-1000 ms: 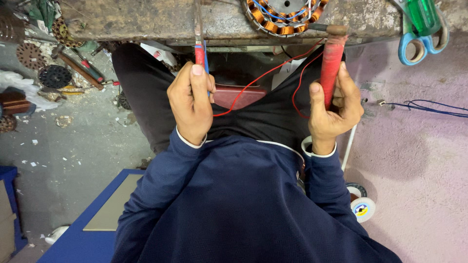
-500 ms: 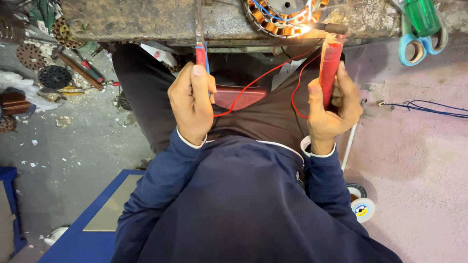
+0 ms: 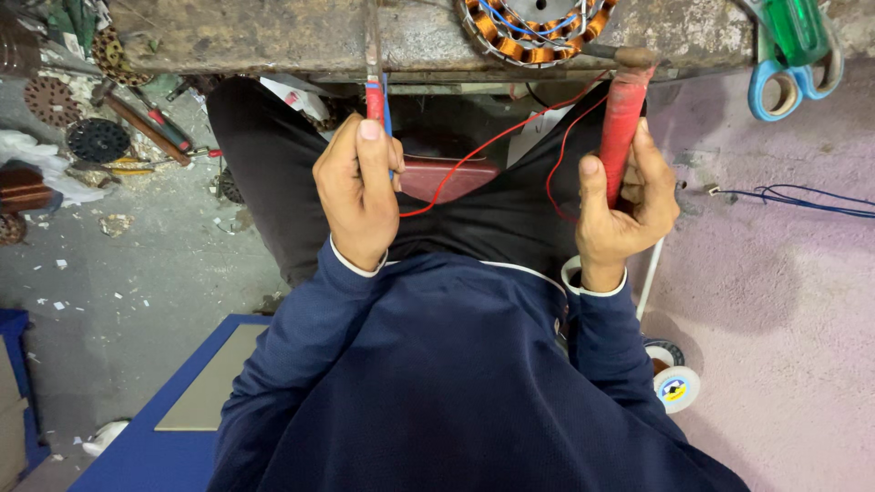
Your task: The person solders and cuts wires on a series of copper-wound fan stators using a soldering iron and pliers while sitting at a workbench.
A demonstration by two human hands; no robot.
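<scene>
My left hand grips a thin red and blue handled tool whose metal tip points up onto the worn bench edge. My right hand is closed around a thick red-handled tool, held upright just below a copper-wound stator with blue leads on the bench. Thin red wires run from the tools down across my lap to a flat dark red object. Both arms wear dark blue sleeves.
Blue-handled scissors and a green-handled tool lie at the top right. A blue wire trails over the pink surface. Tape rolls sit at the right. Round discs, tools and scraps litter the grey floor at the left.
Half a second ago a bright glow showed at the top of the red-handled tool near the stator; it is gone now. Both hands stay almost where they were.
</scene>
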